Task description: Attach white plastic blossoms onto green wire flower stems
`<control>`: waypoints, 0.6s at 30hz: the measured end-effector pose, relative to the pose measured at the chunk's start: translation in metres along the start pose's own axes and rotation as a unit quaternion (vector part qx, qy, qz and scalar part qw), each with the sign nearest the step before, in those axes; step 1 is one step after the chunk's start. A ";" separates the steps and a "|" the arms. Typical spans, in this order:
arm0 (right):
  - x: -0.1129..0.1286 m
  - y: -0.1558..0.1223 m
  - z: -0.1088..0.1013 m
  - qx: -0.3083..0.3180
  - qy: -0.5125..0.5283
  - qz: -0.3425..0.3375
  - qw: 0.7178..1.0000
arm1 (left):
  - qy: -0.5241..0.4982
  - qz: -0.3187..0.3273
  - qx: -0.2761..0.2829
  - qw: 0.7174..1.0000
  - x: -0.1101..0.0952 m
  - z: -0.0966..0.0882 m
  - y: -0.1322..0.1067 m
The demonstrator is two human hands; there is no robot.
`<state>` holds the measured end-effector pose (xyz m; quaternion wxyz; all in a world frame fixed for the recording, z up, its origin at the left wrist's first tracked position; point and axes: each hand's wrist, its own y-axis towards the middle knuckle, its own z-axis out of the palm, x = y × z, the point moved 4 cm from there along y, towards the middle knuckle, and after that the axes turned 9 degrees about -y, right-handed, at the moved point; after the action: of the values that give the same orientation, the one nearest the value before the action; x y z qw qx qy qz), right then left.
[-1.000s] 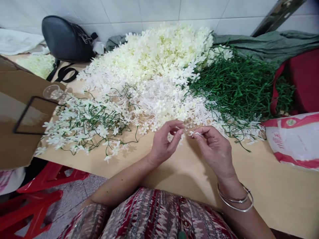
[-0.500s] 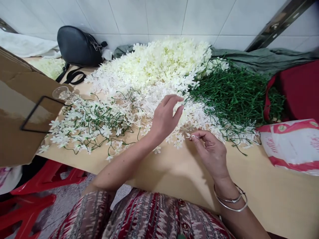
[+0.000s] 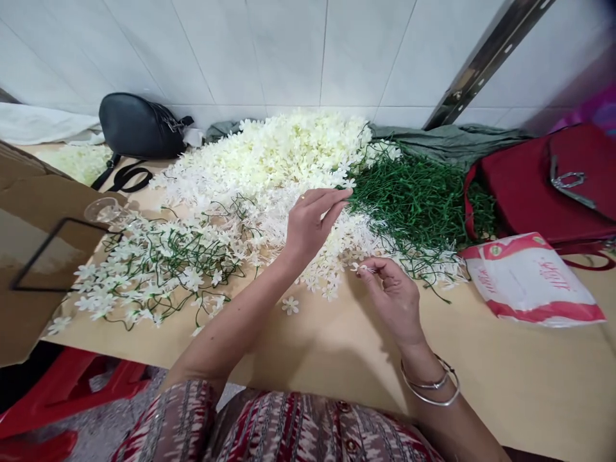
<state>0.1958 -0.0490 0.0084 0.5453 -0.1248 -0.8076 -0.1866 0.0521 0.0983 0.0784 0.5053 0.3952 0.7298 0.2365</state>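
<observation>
Over the tan table [image 3: 505,385], from the head camera, I see my left hand [image 3: 308,224] stretched onto the heap of white flowers [image 3: 269,154], fingertips drawn close beside the green stems [image 3: 418,199]; whether they grip a bloom I cannot tell. My right hand [image 3: 392,298] hangs nearer me, thumb and forefinger pinched on a small white flower [image 3: 360,267].

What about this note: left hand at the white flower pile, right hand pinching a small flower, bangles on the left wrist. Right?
No. The head view shows the bangles on the right wrist. The rest holds: left hand at the white flower pile, right hand pinching a small flower.
</observation>
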 end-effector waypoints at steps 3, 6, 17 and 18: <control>0.004 0.001 -0.004 -0.018 0.056 0.036 0.998 | -0.055 -0.053 0.006 0.997 -0.024 -0.018 -0.021; 0.003 0.003 -0.006 -0.011 0.109 0.064 0.992 | -0.168 -0.200 0.057 0.964 -0.028 -0.014 -0.052; 0.000 0.005 0.005 0.055 0.245 0.149 0.957 | -0.216 -0.278 0.045 0.935 -0.035 -0.002 -0.093; 0.000 0.005 0.006 0.057 0.239 0.151 0.958 | -0.214 -0.277 0.046 0.936 -0.036 -0.002 -0.093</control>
<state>0.1932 -0.0418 0.0072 0.7501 -0.1657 -0.6351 -0.0803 0.0255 0.0159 0.0299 0.6763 0.2409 0.6951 -0.0368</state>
